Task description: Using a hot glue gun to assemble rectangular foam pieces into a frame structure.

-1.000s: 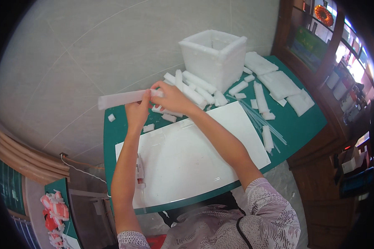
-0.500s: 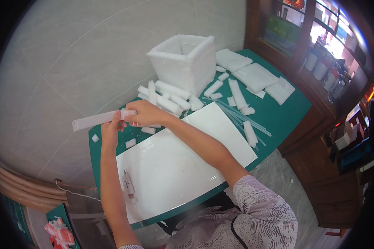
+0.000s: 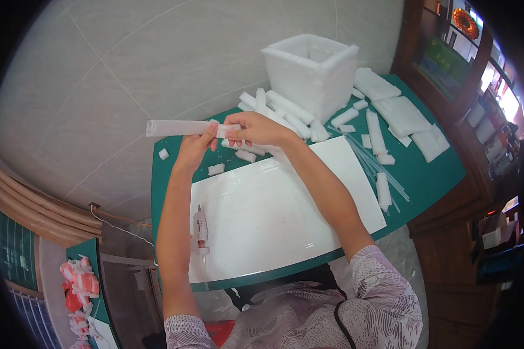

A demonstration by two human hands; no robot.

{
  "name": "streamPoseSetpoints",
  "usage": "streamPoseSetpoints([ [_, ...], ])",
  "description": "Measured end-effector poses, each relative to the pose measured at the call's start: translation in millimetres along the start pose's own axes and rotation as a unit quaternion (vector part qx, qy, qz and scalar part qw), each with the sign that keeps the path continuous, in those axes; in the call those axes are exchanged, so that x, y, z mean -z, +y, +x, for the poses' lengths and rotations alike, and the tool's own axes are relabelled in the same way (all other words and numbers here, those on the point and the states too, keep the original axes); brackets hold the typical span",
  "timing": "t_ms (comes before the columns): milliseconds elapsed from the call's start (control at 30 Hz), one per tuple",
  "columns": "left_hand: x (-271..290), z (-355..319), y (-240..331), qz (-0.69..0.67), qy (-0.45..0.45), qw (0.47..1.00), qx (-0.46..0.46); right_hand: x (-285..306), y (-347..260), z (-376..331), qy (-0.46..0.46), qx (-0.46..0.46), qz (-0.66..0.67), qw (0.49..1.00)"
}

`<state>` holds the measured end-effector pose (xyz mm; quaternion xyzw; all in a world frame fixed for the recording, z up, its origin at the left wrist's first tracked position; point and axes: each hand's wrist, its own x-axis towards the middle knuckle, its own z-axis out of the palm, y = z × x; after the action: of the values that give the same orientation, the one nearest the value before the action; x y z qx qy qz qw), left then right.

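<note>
Both my hands hold a long white foam strip [image 3: 177, 128] above the far left of the green table. My left hand [image 3: 197, 146] is closed round the strip's middle from below. My right hand [image 3: 251, 129] pinches its right end, where a shorter piece seems to sit against it; whether the two are joined I cannot tell. Behind my right hand lies a heap of white foam pieces [image 3: 294, 107], partly hidden by it. Small foam blocks [image 3: 216, 169] rest under my hands on the table.
A square white foam box [image 3: 314, 75] stands at the back. Flat foam slabs [image 3: 404, 115] and clear thin sticks [image 3: 378, 168] lie to the right. A white board [image 3: 285, 215] covers the front of the green table [image 3: 436, 168], with a white pen-like tool [image 3: 200, 227] at its left.
The view has swung left, so the table appears further right. The strip is now held more level, and both hands keep hold of it.
</note>
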<state>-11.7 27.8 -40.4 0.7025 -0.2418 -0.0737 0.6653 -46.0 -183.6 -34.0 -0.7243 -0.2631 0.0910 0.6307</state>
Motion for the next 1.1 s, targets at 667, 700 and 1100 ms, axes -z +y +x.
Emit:
streamPoseSetpoints([
  [667,-22.9,-15.8,11.4,0.072,0.056,0.995,-0.041,-12.8,-3.2,3.3,0.067,0.033,-0.126,0.989],
  [700,-22.8,-14.7,10.4,0.067,0.049,0.996,-0.038,-13.0,-2.8,2.4,0.07,0.033,-0.113,0.991],
  [1100,-34.7,0.7,12.8,-0.136,0.021,0.99,-0.024,5.4,-7.1,-3.0,0.064,0.04,-0.053,0.996],
])
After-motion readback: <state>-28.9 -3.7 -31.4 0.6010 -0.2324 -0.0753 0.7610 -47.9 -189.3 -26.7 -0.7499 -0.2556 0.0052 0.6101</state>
